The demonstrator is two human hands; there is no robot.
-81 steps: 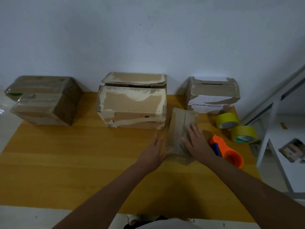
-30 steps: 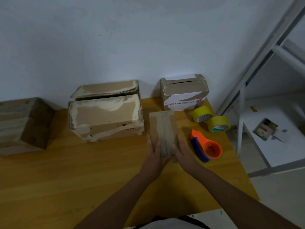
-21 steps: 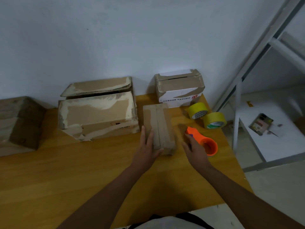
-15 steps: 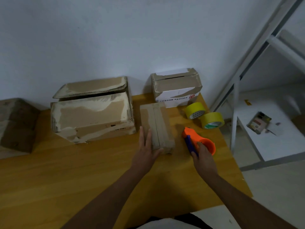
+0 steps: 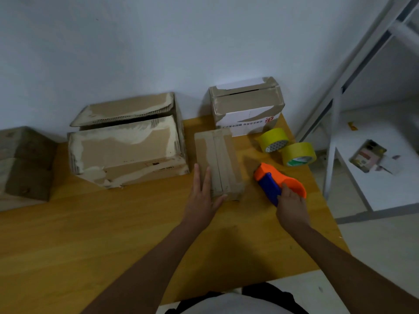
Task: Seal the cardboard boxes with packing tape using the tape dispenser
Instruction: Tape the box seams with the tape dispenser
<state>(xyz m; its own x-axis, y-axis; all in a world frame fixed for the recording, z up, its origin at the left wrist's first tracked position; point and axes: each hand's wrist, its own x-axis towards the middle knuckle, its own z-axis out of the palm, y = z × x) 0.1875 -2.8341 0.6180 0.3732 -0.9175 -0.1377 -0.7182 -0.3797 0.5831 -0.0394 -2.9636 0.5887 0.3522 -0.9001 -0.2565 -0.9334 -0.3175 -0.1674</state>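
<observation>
- A yellow wooden bench [image 5: 68,234] meets a pale wall [image 5: 158,41]; a white frame [image 5: 335,123] stands right.
- Left hand [image 5: 201,200] lies flat-fingered against the small box [image 5: 217,162].
- Right hand [image 5: 291,205] fingers curl on the tape dispenser [image 5: 277,182].

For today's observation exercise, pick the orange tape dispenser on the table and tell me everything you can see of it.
The tape dispenser looks like orange plastic with a blue grip along its near-left side and a rounded orange housing at its near-right end. It lies on the wooden table, right of the small cardboard box and in front of two yellow tape rolls. The right hand touches its near end, fingers on the housing and grip. Whether tape is loaded cannot be seen.
</observation>
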